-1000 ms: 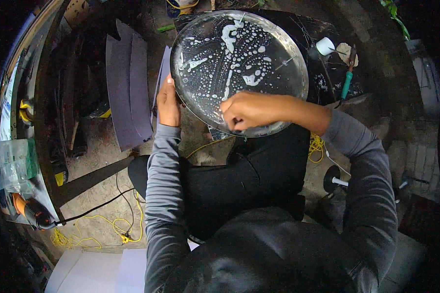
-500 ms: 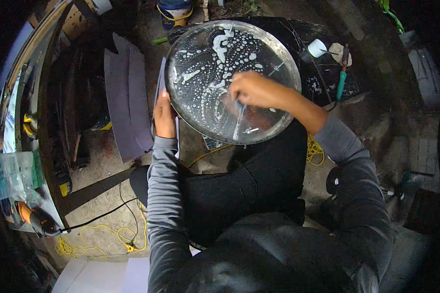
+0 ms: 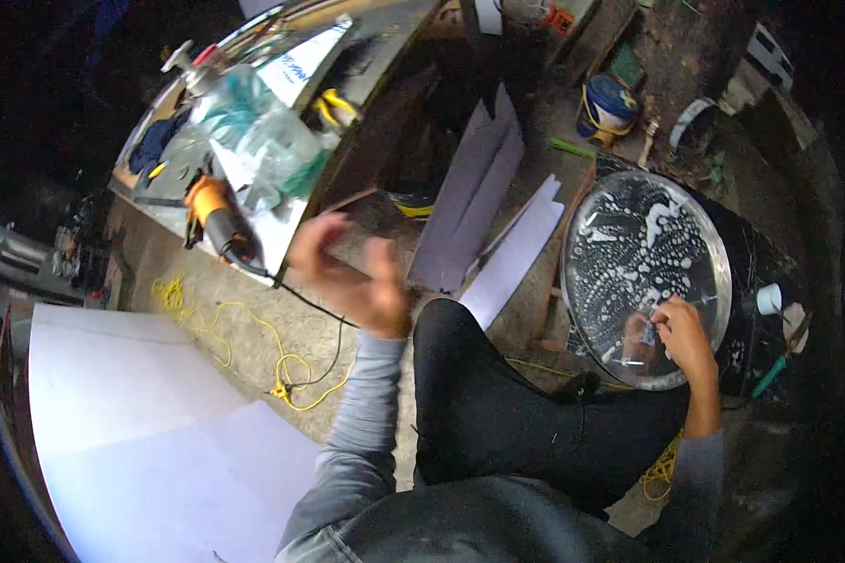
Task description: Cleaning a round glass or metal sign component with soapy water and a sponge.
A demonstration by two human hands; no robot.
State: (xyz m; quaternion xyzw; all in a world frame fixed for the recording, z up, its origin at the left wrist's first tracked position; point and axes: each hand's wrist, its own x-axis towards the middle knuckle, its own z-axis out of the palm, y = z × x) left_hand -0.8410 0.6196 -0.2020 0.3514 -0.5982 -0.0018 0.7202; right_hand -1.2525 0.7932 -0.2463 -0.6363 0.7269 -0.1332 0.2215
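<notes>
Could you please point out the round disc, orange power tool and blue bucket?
Round disc (image 3: pixel 640 266): head view, on its spotted face.
Orange power tool (image 3: pixel 216 213): head view, on its body.
Blue bucket (image 3: pixel 609 115): head view, on its side wall.

I wear the camera on my head, so it looks steeply down at my left hand and my right hand. The view is near, and it faces somewhat toward my left side.

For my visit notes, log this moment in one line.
left hand: open, blurred; right hand: over shiny round disc; disc: white spots
</notes>
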